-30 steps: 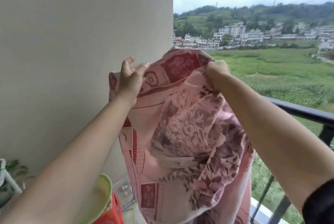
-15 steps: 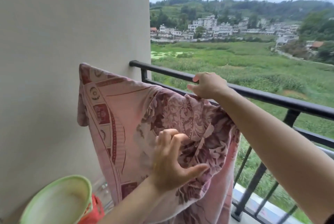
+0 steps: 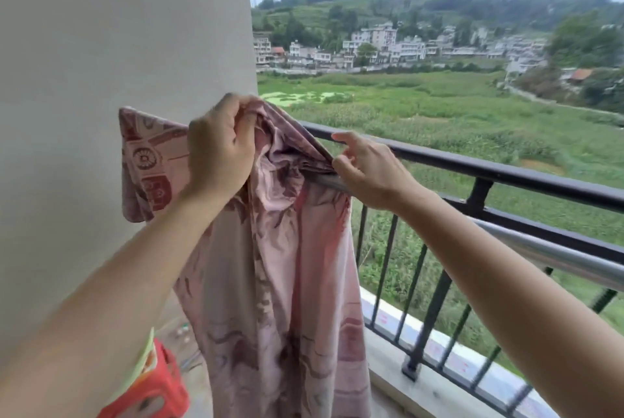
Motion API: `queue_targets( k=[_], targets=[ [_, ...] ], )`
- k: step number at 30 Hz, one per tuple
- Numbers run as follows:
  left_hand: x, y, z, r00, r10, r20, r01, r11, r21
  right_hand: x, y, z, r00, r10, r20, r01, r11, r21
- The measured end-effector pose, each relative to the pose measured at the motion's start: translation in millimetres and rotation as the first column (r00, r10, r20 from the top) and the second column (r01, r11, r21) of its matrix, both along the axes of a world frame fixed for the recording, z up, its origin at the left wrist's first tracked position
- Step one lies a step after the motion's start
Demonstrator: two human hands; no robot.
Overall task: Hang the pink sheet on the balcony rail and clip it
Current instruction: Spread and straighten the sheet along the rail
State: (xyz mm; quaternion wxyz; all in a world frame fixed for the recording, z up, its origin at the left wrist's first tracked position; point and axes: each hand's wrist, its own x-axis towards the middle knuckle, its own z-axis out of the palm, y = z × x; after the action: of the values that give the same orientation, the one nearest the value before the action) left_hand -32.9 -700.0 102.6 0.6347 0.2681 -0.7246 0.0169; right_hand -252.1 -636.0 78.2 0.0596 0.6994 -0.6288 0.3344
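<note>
L hand [image 3: 219, 147] clenched round the bunched top of the pink sheet [image 3: 287, 282], one corner poking out to its left against the wall [image 3: 101, 29]. R hand [image 3: 368, 171] pinched the sheet's edge btwn thumb & fingers, index straight, just this side of the black balcony rail [image 3: 506, 174]. Sheet hung down below both hands; red crate [image 3: 152, 390] sat under the L forearm.

Plain off-white wall [image 3: 118, 29] left. Red plastic crate [image 3: 155, 390] at its foot, pale green basin rim [image 3: 143, 360] above it. Beyond: green field [image 3: 439, 114], white buildings [image 3: 371, 43], wooded hills [image 3: 439, 6].
</note>
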Motion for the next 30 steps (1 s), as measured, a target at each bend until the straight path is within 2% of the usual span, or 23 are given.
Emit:
queue_targets(
  k=[2,4,5,8,11,13,16,17,18,20,21,22,23,24,26,28,30],
  targets=[
    [-12,7,24,0.996,0.019,-0.085,-0.013,0.998,0.069,-14,18,-3,0.992,0.038,-0.119,-0.013,0.979,0.204],
    [-22,8,38,0.981,0.08,-0.178,-0.043,0.978,0.205,-31,31,-3,0.977,0.022,-0.212,0.03,0.972,0.235],
    [-25,8,40,0.975,0.127,-0.184,-0.072,0.957,0.281,-37,37,-2,0.982,0.009,-0.187,0.032,0.976,0.215],
    [-29,13,15,0.963,0.269,0.022,-0.251,0.861,0.442,-51,52,1,0.998,0.028,-0.052,-0.016,0.974,0.224],
    [-38,40,-28,0.944,0.325,0.058,-0.304,0.788,0.535,-54,59,2,0.997,0.045,-0.059,-0.026,0.954,0.3],
    [-47,66,-57,0.903,0.424,0.067,-0.413,0.816,0.403,-52,60,3,0.997,0.058,-0.046,-0.04,0.941,0.335],
    [-62,100,-101,0.866,0.478,0.144,-0.493,0.866,0.089,-48,57,4,0.998,0.063,0.002,-0.059,0.934,0.352],
    [-66,107,-114,0.858,0.475,0.197,-0.495,0.867,0.065,-47,56,4,0.998,0.055,0.019,-0.059,0.936,0.348],
    [-71,111,-124,0.856,0.452,0.25,-0.491,0.862,0.122,-47,56,3,0.998,0.047,0.032,-0.056,0.936,0.349],
    [-80,111,-140,0.886,0.36,0.291,-0.458,0.778,0.431,-47,57,2,0.999,0.036,0.035,-0.046,0.936,0.35],
    [-85,107,-144,0.929,0.309,0.206,-0.367,0.678,0.637,-47,57,2,0.999,0.033,0.025,-0.04,0.937,0.347],
    [-87,100,-143,0.952,0.305,0.038,-0.21,0.556,0.804,-48,57,1,0.999,0.031,0.013,-0.034,0.939,0.344],
    [-87,91,-142,0.925,0.358,-0.128,-0.053,0.456,0.888,-48,58,1,1.0,0.029,0.005,-0.029,0.94,0.34],
    [-84,82,-141,0.882,0.422,-0.208,0.022,0.405,0.914,-49,58,1,1.0,0.026,-0.004,-0.023,0.943,0.333],
    [-74,67,-134,0.86,0.487,-0.153,-0.08,0.425,0.902,-48,57,0,0.999,0.015,-0.043,-0.001,0.95,0.312],
    [-59,55,-122,0.87,0.491,-0.044,-0.246,0.51,0.824,-45,54,-1,0.996,-0.007,-0.09,0.033,0.956,0.291],
    [-45,45,-100,0.881,0.471,-0.039,-0.294,0.611,0.735,-42,52,-2,0.992,-0.037,-0.119,0.065,0.969,0.237]
  ],
)
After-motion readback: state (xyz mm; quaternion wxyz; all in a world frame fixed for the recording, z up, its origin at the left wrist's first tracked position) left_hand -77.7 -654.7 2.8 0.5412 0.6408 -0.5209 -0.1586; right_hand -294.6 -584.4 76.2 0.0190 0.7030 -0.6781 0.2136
